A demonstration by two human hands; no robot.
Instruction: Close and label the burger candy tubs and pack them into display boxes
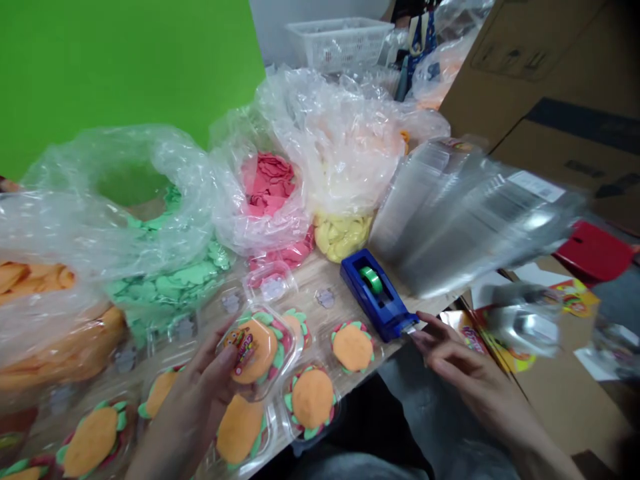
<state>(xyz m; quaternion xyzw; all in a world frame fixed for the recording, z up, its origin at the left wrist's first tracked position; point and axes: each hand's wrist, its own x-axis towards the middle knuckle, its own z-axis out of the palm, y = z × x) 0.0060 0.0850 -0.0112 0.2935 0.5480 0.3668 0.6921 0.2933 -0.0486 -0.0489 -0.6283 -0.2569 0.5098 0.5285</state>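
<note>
**One Hand on a Boxed Burger, the Other at the Tape**

We find the left hand point(203, 380) grasping a clear plastic box point(260, 353) by its near-left edge, above the wooden table point(320, 272) at near centre, a toy burger inside. The thumb rests beside a printed sticker point(245, 347); we judge this edge grip leaves most of the lid free. The right hand point(460, 363) meets the near end of a blue tape dispenser point(389, 313), its fingertips at the cutter; blur keeps us from telling whether they pinch any tape. The dispenser's cutter faces the near edge, probably for easy reach. More foam burgers point(313, 398) sit in clear trays nearby. Farther off, we see bags of green pieces point(173, 277) and pink pieces point(270, 183), mouths spread, perhaps for quick access. Clear plastic containers point(465, 227) lean, nested, at right.
</note>
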